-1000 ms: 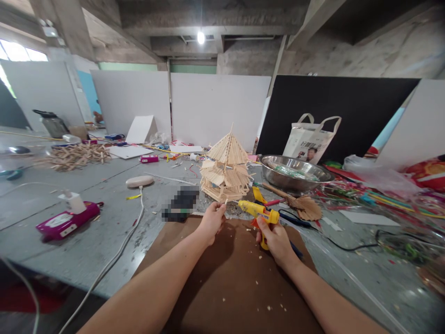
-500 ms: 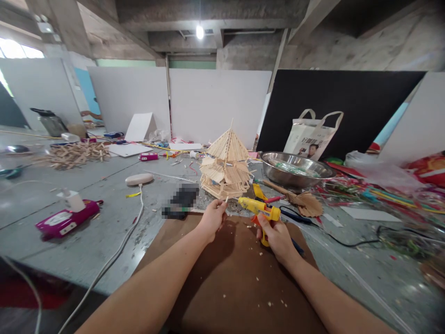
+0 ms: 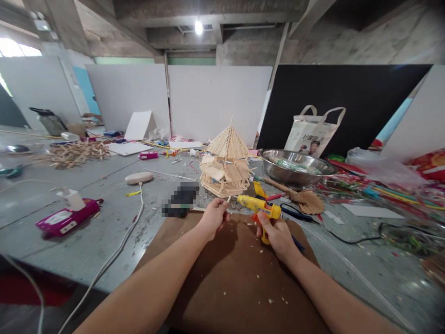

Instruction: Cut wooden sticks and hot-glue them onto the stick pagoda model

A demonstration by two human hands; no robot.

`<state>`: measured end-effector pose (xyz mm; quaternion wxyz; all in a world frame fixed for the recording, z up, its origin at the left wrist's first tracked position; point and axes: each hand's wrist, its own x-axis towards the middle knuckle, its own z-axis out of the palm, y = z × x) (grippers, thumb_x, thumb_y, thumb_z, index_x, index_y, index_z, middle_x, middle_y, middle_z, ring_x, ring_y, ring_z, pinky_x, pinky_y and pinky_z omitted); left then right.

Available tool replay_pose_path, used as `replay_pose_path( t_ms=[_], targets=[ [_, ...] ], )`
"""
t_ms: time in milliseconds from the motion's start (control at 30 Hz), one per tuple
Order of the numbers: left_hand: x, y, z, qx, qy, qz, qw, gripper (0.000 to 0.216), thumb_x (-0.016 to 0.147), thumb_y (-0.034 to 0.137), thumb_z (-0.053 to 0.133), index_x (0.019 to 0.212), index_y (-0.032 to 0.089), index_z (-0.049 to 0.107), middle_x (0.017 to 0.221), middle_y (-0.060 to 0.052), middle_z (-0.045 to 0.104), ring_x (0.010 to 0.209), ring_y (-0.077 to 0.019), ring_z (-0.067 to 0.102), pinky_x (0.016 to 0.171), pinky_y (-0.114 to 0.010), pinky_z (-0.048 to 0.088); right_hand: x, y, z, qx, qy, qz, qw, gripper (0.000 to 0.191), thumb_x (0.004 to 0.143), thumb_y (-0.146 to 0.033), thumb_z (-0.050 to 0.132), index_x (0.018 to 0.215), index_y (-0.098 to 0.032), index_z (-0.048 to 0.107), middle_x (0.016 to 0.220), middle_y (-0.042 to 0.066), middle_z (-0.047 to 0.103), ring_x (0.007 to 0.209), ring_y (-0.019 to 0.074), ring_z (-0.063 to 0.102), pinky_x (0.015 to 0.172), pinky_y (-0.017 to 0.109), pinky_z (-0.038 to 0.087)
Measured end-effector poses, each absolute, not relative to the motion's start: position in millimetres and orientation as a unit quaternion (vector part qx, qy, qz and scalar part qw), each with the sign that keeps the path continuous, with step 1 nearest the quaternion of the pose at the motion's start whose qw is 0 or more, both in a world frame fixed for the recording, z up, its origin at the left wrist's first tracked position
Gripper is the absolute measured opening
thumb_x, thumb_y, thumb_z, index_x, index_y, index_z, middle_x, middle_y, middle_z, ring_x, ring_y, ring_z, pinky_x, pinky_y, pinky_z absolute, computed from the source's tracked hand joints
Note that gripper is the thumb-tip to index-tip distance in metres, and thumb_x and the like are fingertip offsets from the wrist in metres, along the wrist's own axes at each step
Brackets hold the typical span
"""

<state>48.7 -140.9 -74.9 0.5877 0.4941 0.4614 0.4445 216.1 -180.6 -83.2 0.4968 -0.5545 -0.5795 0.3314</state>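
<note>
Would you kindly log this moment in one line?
left hand: pinching small stick; right hand: gripping yellow glue gun; ahead: wooden model

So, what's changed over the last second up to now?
Very little: the scene sits slightly higher in the picture, suggesting the viewpoint dipped. The small stick in the left grip and the yellow glue gun look marginally closer together. Nothing was grasped or let go: the right grip keeps the gun, and the wooden tower stands as it was.
</note>
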Motion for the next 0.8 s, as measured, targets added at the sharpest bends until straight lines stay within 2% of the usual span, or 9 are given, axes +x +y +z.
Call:
replay_pose_path(
  t_ms=[167,333,800],
  targets=[
    [49.7,-140.4,-74.8,0.495,0.46,0.448,0.585,0.013,0.081,0.029,0.036,0.074,0.018,0.041,0.042,0.008,0.044,0.021,-0.0029,0.026,0.025,-0.016,0.014,217.0,-180.6,-84.8,-0.559,-0.583,0.334,0.487,0.04,0.072,-0.053,0.045,0.071,-0.014,0.055,0.042,-0.002,0.049,0.04,0.009,0.042,0.04,0.021,0.03],
    [50.4,-140.3,-74.5,0.493,0.462,0.456,0.58,0.014,0.08,0.026,0.038,0.071,0.017,0.043,0.046,0.009,0.04,0.023,-0.0014,0.026,0.025,-0.015,0.016,217.6,-178.6,-87.6,-0.555,-0.586,0.332,0.488,0.039,0.073,-0.052,0.044,0.072,-0.014,0.054,0.045,-0.001,0.051,0.041,0.0095,0.044,0.041,0.022,0.032],
    [49.5,-139.9,-73.9,0.484,0.463,0.466,0.578,0.015,0.08,0.024,0.037,0.07,0.016,0.044,0.045,0.009,0.037,0.023,-0.0022,0.026,0.025,-0.016,0.016,215.9,-180.3,-85.0,-0.566,-0.579,0.333,0.483,0.042,0.072,-0.054,0.045,0.076,-0.014,0.055,0.044,-0.002,0.049,0.04,0.0089,0.041,0.04,0.021,0.03]
  ],
)
